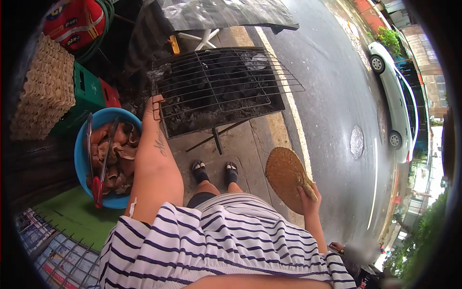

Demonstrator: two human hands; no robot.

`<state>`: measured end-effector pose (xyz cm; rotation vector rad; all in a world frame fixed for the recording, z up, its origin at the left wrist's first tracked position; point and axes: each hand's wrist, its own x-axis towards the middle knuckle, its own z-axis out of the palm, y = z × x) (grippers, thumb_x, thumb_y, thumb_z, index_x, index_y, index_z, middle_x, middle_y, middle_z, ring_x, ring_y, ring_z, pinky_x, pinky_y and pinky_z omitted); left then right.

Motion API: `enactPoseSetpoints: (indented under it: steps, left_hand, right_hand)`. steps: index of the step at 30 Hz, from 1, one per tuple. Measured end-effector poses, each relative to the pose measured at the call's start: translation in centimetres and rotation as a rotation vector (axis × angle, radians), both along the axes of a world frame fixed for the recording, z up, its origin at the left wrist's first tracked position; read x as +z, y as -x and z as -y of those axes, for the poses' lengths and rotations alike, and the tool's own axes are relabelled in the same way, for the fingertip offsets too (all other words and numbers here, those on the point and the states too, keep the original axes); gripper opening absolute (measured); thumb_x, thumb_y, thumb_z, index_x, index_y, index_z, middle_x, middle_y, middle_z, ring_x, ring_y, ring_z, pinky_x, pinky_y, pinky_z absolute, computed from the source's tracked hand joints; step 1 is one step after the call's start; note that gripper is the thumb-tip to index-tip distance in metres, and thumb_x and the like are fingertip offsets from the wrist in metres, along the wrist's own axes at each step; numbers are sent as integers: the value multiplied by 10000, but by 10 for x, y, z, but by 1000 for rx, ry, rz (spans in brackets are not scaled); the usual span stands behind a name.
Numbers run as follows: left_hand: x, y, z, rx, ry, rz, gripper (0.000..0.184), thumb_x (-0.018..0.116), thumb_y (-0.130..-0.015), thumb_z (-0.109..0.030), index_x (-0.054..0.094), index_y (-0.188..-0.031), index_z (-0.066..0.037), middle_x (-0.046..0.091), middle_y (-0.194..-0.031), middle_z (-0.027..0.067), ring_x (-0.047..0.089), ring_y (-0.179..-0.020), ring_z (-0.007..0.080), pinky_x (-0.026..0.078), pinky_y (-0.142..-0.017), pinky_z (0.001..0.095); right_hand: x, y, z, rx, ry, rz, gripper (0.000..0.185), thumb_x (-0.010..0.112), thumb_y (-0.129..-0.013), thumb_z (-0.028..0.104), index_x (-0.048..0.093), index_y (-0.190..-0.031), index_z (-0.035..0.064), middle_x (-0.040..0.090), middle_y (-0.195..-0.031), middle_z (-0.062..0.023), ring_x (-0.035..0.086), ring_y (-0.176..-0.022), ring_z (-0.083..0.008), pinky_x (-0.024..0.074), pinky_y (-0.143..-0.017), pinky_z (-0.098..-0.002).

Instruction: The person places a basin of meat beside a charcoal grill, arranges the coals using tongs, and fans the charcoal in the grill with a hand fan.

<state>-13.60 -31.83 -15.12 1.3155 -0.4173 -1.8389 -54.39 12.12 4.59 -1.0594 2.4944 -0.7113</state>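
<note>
My left hand is closed on the near left corner of a wire grill grate. The grate lies over a black charcoal grill, tilted a little and jutting past its right edge. Dark charcoal and grey ash show through the wires. In my right hand is the handle of a round brown woven hand fan, held beside the road away from the grill. A blue basin of raw-looking meat stands left of my left arm, with red-handled tongs resting across it.
Stacked egg trays and a green crate stand at the left. Behind the grill is a table with a dark patterned cover. A wet road runs along the right, with a parked white car.
</note>
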Motion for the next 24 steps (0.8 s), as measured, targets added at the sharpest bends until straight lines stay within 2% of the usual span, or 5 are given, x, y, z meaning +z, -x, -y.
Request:
enactPoseSetpoints:
  steps: [8,11,17,21,24]
  left_hand:
    - [3,-6,13,-45,106,-72,113,673,-708,-173,576,-731,-120,581,-714,41,575,-657,204,496,-578,368]
    - [31,-9,-3,-189,205,-129,110,654,-818,-214,636,-851,-111,662,-930,79,644,-823,199,535,-656,377]
    - [20,-36,19,16,229,133,237,594,-822,-114,579,-1052,-63,635,-888,64,616,-667,195,510,-579,321]
    - [91,-20,-41,316,411,149,322,567,-853,-80,519,-1167,-27,584,-1003,82,584,-844,175,445,-644,252]
    - [121,-24,-92,447,501,225,306,571,-856,-88,526,-1152,-28,584,-953,58,571,-795,164,436,-636,251]
  right_hand:
    - [29,-2,-22,-180,112,58,346,720,-774,128,626,-1094,37,670,-955,-116,631,-871,-179,481,-782,-290]
    - [5,36,-69,55,-1,-637,309,701,-798,112,624,-1080,13,652,-975,-107,617,-838,-162,484,-772,-290]
    - [49,24,-11,-328,652,311,278,639,-860,136,586,-1103,13,609,-969,-72,587,-816,-157,488,-734,-297]
    - [128,-48,39,722,500,460,235,650,-816,31,579,-1040,35,609,-868,-58,574,-776,-156,480,-722,-306]
    - [92,-1,37,97,611,389,242,641,-839,43,580,-1071,21,615,-873,-65,583,-840,-167,473,-765,-308]
